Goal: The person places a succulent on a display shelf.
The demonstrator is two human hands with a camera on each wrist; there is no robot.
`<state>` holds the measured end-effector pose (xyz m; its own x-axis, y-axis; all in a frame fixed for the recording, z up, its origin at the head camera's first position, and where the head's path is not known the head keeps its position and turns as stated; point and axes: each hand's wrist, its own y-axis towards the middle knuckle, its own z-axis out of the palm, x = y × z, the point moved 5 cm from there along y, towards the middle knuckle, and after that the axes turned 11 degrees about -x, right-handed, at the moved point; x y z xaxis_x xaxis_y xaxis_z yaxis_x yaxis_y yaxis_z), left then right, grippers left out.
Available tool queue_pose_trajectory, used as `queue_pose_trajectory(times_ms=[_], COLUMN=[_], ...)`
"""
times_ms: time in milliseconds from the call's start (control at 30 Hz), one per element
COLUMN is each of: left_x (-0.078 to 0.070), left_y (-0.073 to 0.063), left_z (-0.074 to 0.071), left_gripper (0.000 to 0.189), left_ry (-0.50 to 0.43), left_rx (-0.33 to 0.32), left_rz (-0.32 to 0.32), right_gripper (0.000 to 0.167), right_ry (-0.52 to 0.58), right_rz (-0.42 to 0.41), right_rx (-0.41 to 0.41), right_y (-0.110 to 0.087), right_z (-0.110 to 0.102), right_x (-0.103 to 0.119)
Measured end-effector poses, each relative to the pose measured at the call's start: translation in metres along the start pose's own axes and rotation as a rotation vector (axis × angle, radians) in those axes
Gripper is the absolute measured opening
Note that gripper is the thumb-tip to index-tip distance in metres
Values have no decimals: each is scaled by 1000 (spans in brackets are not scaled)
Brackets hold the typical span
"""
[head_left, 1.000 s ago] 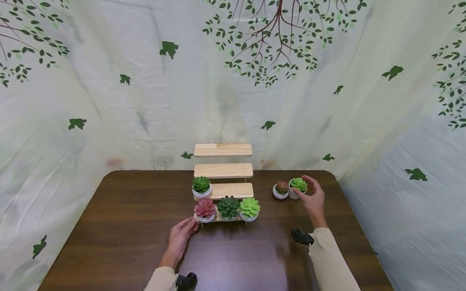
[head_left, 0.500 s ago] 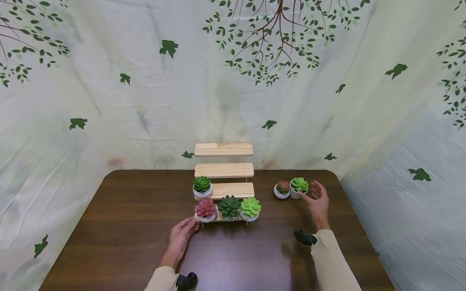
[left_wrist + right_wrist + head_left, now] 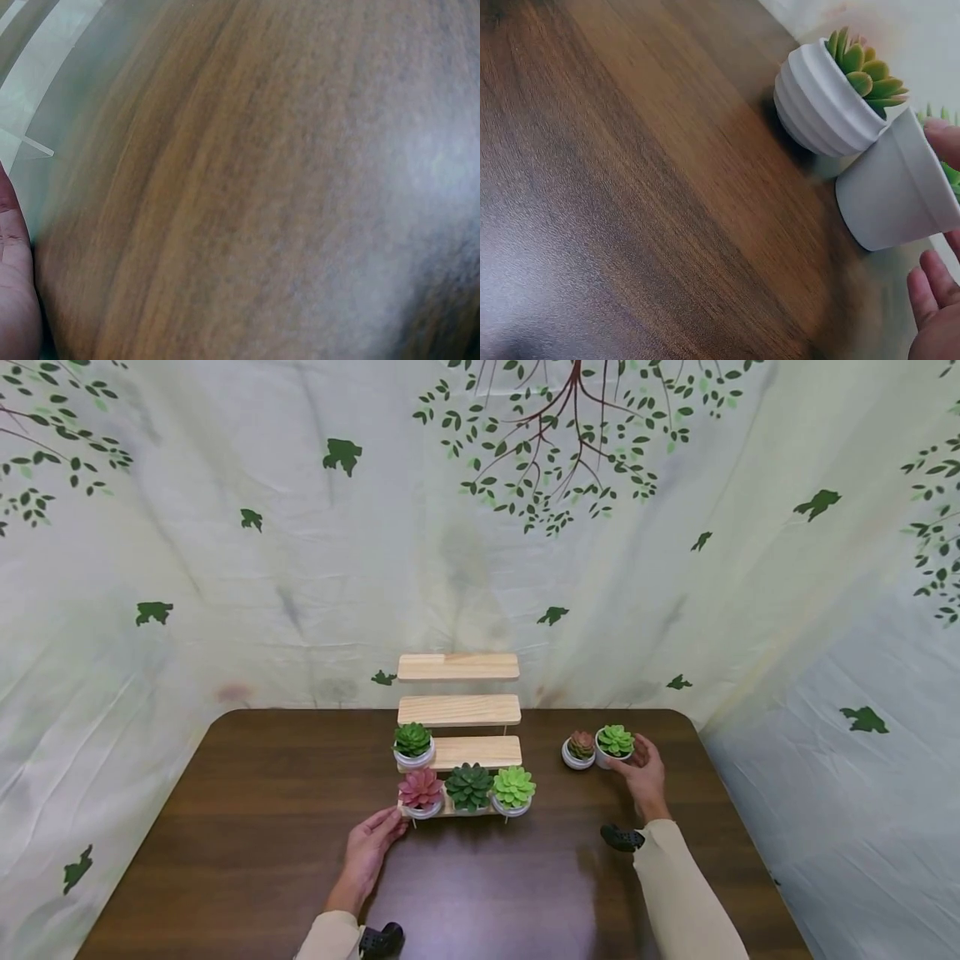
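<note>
In the head view my left hand (image 3: 372,843) pinches the front left corner of a tiered wooden plant stand (image 3: 480,749). Only the edge of that hand shows in the left wrist view. My right hand (image 3: 642,777) has its thumb at the rim of a white pot with a bright green succulent (image 3: 616,741), its fingers round the right side. In the right wrist view this smooth pot (image 3: 892,187) stands on the table; some fingers are hidden behind it. Beside it is a ribbed white pot with a reddish succulent (image 3: 581,746).
The stand's lowest tier holds a pink succulent (image 3: 422,788), a dark green succulent (image 3: 469,787) and a light green succulent (image 3: 513,787). Another green succulent (image 3: 412,741) sits left on the tier above. Behind the brown table (image 3: 262,810) hangs a leaf-print cloth (image 3: 465,568).
My right hand drew back a little from the bright green succulent's pot, then came in against it again. My left hand stays at the stand's corner.
</note>
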<state>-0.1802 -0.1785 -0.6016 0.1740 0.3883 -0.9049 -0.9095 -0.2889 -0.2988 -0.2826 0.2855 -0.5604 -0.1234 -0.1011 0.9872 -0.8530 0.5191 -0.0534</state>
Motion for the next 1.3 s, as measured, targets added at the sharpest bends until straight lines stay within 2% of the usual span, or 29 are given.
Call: queue_pose_trajectory(times_ms=[233, 467, 633, 900, 1300], left_x=[-1, -4, -3, -1, -2], left_y=[0, 0, 0, 0, -1], left_z=[1, 1, 1, 2, 2], left_gripper=[13, 13, 15, 14, 13], left_ry=[-12, -10, -11, -7, -8], left_rx=[3, 9, 14, 3, -3], left_rz=[2, 23, 16, -1, -10], right_gripper=[74, 73, 72, 70, 71], right_ry=[-38, -41, -43, -25, -37], right_rz=[24, 59, 74, 40, 44], right_rx=[34, 29, 23, 1, -20], right_y=[5, 10, 9, 8, 4], right_z=[7, 13, 15, 13, -2], right_x=[-2, -1, -1, -2, -1])
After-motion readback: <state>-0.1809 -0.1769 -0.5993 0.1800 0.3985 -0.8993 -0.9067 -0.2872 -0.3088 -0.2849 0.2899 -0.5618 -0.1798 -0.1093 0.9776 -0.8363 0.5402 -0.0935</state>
